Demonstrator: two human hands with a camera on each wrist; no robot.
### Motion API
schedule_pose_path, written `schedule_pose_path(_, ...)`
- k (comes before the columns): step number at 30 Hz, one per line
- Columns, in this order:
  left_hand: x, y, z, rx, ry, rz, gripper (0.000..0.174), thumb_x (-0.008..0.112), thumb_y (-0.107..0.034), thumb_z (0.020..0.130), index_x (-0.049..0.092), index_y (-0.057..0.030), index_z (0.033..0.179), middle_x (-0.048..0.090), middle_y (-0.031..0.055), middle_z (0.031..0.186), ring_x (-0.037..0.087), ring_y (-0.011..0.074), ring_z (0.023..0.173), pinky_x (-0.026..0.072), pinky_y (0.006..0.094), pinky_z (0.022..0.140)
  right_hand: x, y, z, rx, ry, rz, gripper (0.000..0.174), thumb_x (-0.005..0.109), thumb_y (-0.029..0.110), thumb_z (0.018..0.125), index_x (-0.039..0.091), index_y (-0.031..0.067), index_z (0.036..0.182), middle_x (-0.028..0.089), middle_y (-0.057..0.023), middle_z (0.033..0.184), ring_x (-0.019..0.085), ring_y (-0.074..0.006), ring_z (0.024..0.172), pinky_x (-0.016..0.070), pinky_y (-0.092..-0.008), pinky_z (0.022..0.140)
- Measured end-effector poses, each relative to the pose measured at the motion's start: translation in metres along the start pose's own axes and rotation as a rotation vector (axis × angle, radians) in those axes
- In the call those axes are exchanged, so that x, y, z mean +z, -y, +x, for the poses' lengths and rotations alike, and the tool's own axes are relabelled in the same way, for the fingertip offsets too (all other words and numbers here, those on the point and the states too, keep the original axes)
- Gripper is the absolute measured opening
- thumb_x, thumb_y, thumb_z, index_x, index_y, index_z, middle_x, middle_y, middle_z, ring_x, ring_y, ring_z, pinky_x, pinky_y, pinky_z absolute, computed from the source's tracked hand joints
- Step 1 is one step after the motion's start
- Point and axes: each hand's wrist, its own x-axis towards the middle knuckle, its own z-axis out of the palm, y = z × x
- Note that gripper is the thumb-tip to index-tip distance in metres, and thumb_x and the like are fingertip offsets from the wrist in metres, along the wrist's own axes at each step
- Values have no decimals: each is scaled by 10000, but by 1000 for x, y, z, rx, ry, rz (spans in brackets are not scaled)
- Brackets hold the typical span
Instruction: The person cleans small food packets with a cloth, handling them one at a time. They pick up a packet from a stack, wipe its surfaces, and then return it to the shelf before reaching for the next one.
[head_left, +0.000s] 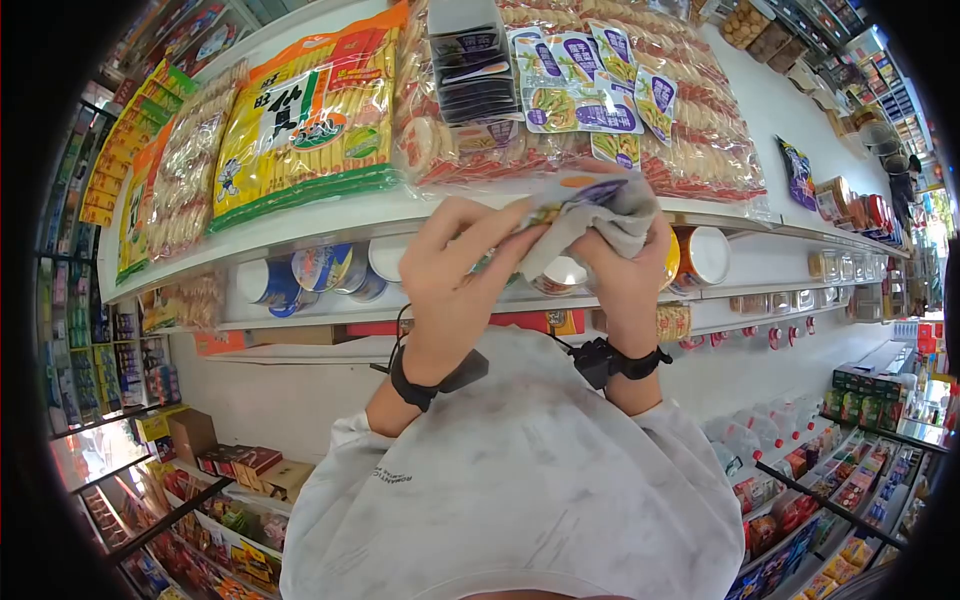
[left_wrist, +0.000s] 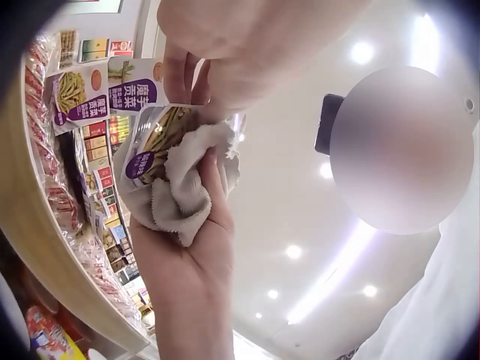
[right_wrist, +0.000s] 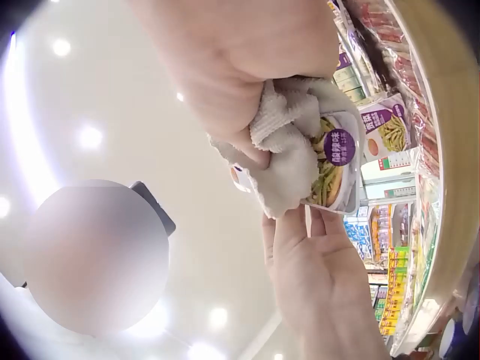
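In the head view my left hand [head_left: 455, 270] pinches a small snack packet [head_left: 575, 203] with purple print by its edge. My right hand [head_left: 625, 275] holds a grey-white cloth [head_left: 615, 228] bunched against the packet's face. From the left wrist, the packet [left_wrist: 154, 146] shows a picture of green vegetable strips, and the cloth [left_wrist: 184, 184] covers part of it. The right wrist view has the cloth [right_wrist: 289, 142] under the right fingers, while the left fingertips [right_wrist: 292, 225] grip the packet's lower edge. Both hands are raised in front of the shelf edge.
On the shelf [head_left: 330, 225] beyond lie similar purple packets [head_left: 580, 85], a grey box [head_left: 470, 60] of packets and a big yellow snack bag [head_left: 310, 120]. Bagged round crackers [head_left: 700, 130] are stacked behind. Cans [head_left: 320, 268] stand on the shelf below.
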Motion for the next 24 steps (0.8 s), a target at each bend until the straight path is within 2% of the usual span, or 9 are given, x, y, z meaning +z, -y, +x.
schedule_pose_path(3,5,3,-3,-38,102,-53,384,803,78,653,729,-17,1018,601,65,798,587,150,663,455,259,598,-6,7,1,-31,-52,-115,436,719,-25,742,610,-4,1164,662,-72,1115,621,-125,983,496,-289,884)
schedule_pose_path(6,8,3,-6,20,109,-96,392,793,15,699,738,-68,1079,572,50,753,574,172,644,463,295,555,-7,5,-4,-112,-153,-23,501,697,67,815,515,-14,1275,650,-101,1082,635,-169,992,512,-307,883)
schedule_pose_path(9,9,-10,-1,125,118,-8,392,798,22,693,744,-78,1069,582,42,749,566,165,632,461,297,544,-11,2,-4,30,-242,244,439,652,126,896,494,-5,1284,640,-101,1110,636,-189,995,505,-323,896)
schedule_pose_path(12,13,-7,-2,79,-53,-82,445,808,32,678,732,-77,1103,591,25,736,563,172,640,466,303,572,-11,-1,-5,56,-176,317,314,633,104,926,547,-1,1209,638,-71,1157,610,-155,1049,484,-304,914)
schedule_pose_path(13,14,-4,-3,64,-106,-89,466,808,35,675,724,-71,1121,604,37,770,572,179,672,471,307,596,-8,-11,-15,108,-176,362,340,655,82,907,547,3,1220,634,-59,1156,614,-141,1036,494,-302,899)
schedule_pose_path(16,14,4,4,95,-186,-35,539,808,48,665,688,-46,1182,633,78,888,597,205,782,486,318,676,2,-22,-25,172,-193,99,342,681,56,886,568,1,1204,640,-48,1135,615,-122,1019,500,-285,877)
schedule_pose_path(18,8,4,14,214,-147,115,601,804,58,662,649,-19,1237,642,112,987,610,227,874,494,323,739,4,-18,-22,51,-213,-32,324,667,17,872,603,-16,1187,650,-48,1129,616,-120,1016,497,-284,883)
schedule_pose_path(20,12,10,6,143,-74,32,594,786,32,698,614,15,1266,632,134,1068,610,242,934,498,325,774,10,-15,-22,-65,-244,-162,335,632,-23,861,613,-24,1195,657,-75,1154,616,-138,1045,488,-296,912)
schedule_pose_path(24,9,4,5,34,20,-165,441,710,-25,821,593,69,1236,632,153,1113,611,234,977,498,318,805,18,-12,-23,-240,48,-195,506,570,-64,786,577,-25,1291,583,-179,1323,542,-275,1249,402,-391,1051)
